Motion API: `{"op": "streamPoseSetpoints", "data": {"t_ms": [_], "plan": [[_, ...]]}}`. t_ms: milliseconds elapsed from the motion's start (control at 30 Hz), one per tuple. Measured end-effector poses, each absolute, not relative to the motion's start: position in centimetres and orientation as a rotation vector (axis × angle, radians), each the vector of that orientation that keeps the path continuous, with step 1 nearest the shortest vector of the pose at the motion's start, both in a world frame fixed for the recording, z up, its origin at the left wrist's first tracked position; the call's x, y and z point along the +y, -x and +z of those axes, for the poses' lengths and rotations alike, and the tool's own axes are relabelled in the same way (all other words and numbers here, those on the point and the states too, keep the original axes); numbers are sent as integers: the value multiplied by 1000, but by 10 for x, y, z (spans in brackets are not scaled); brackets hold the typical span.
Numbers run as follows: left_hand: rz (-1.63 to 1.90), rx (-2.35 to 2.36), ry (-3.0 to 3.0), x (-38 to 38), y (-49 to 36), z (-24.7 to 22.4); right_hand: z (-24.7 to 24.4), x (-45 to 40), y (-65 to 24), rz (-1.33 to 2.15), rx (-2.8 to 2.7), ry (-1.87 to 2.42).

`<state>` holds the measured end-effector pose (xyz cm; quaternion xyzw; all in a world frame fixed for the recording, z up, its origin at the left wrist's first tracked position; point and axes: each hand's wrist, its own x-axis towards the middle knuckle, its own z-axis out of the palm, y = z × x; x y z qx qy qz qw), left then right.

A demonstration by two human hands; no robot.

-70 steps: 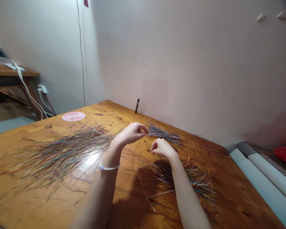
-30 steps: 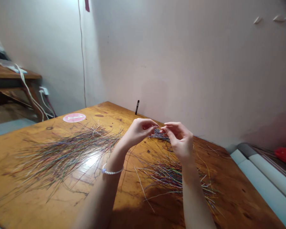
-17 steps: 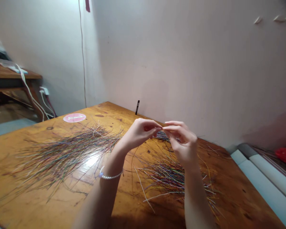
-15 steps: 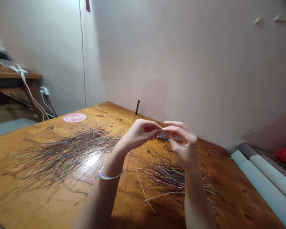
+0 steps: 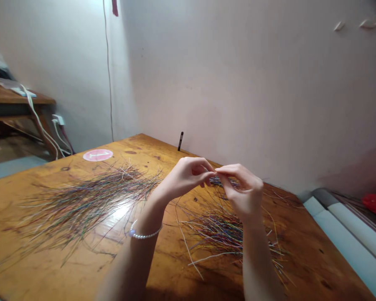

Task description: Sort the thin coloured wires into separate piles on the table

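Observation:
Above the wooden table [image 5: 163, 276], my left hand [image 5: 188, 175] and my right hand [image 5: 242, 190] meet at the fingertips, each closed in a pinch. A thin dark wire [image 5: 176, 205] trails below my left hand and seems to run up to the fingers; its pinched part is too fine to see clearly. Under and beside my right forearm lies a loose pile of colored wires [image 5: 219, 230]. A longer, spread bundle of colored wires [image 5: 90, 200] lies left of my left forearm. Behind the fingers, a smaller bundle of wires [image 5: 217, 180] is partly hidden.
A black marker [image 5: 180, 141] stands upright near the wall. A pink round label [image 5: 97, 155] marked 1 lies at the table's far left. Single stray wires [image 5: 189, 255] lie in front. Pale rolls or panels [image 5: 347, 234] flank the right edge; a second table [image 5: 19, 96] is far left.
Both hands have shifted slightly right, still fingertip to fingertip. My right hand's outer fingers have curled in. The trailing thin wire has moved a little to the right.

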<state>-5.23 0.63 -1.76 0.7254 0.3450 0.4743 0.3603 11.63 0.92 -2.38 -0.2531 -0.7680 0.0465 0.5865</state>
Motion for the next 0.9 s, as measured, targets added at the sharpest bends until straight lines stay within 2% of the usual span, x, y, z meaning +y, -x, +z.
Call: {"op": "streamPoseSetpoints", "data": {"t_ms": [200, 633, 900], "plan": [[1001, 733, -1807, 1, 50, -11, -20, 1, -116, 59, -1718, 556], [1046, 590, -1663, -7, 45, -5, -20, -8, -114, -30, -1552, 467], [1212, 485, -1504, -8, 39, -8, -21, -7, -109, -62, -1419, 319]]}}
